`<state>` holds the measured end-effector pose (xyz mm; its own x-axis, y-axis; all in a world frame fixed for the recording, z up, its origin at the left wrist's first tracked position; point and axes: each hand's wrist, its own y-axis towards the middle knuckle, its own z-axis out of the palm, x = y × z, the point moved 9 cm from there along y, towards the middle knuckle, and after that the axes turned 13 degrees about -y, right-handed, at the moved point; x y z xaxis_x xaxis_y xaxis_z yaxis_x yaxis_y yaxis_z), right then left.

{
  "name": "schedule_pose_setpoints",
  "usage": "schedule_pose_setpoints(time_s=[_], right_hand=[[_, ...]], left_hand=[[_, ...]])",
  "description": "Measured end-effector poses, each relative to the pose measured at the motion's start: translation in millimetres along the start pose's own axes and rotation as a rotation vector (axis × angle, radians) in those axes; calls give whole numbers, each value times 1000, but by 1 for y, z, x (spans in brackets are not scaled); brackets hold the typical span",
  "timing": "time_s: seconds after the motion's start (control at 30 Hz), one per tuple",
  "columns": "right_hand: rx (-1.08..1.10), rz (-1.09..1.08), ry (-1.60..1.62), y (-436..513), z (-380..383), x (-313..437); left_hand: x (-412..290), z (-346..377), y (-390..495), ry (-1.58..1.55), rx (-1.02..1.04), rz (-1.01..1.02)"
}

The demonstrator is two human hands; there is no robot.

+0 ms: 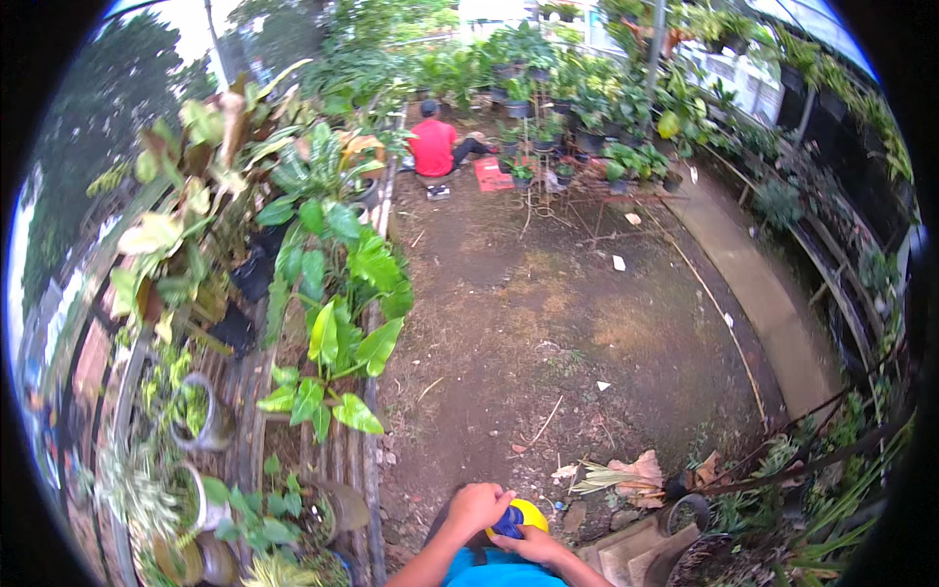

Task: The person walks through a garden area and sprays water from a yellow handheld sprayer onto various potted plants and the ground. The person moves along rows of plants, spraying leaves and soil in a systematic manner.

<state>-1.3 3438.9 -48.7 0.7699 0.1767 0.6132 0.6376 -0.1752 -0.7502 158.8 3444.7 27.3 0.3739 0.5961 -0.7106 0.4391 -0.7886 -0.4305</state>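
Low in the head view, close to my blue shirt [506, 572], my two hands meet around a small rounded yellow-and-blue object [534, 512]. Its exact kind is not clear; the blue part lies between my hands and the yellow part bulges out on the right. My right hand [534, 544] grips it from below, thumb along the blue part. My left hand [478, 508] is curled at its upper left edge, knuckles up. Whether the left fingertips pinch anything is hidden.
Bare soil [499, 330] with litter stretches ahead. A slatted bench [334, 469] of potted plants [345, 352] runs along the left. Another person [433, 147] in red sits on the ground ahead. A concrete path [755, 293] curves at right; broken slabs [645, 550] lie lower right.
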Motion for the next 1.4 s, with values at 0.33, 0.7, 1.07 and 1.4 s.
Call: schedule_pose_setpoints(time_s=[0.33,0.7,1.07,1.4], right_hand=[[-480,161,60,88,-185,74],[-746,328,29,120,-292,138],[-790,101,201,239,-434,67],[-658,129,564,335,-630,-23]], left_hand=[[-109,-43,216,-149,285,442],[-259,-132,234,-177,746,626],[-344,-55,370,197,568,955],[-397,22,582,427,638,663]])
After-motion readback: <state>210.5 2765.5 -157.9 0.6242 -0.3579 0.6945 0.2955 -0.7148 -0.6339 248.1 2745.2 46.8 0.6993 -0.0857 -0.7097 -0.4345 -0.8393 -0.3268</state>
